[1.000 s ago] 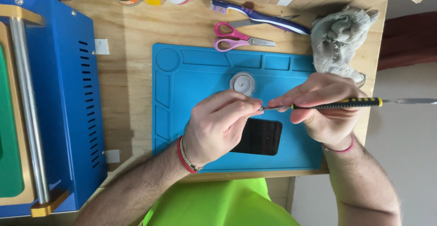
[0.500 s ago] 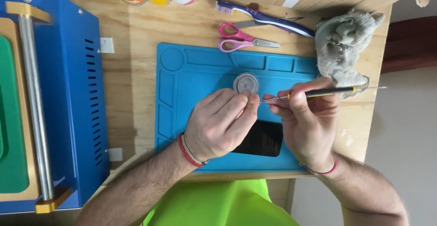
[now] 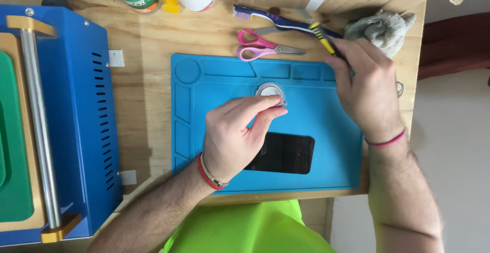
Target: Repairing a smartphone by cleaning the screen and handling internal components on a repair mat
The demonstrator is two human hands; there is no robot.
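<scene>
left hand [image 3: 240, 135]: fingers pinched shut on a tiny metal part [image 3: 282, 102], round tin [image 3: 269, 90] just past the tips | right hand [image 3: 365, 87]: fingers wrapped around a screwdriver [image 3: 325, 40], scissors [image 3: 265, 45] near

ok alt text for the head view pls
Left hand pinches a tiny metal part over a blue silicone work mat holding a dark phone; right hand holds a yellow-and-black tool near pink-handled scissors on a wooden table.
</scene>
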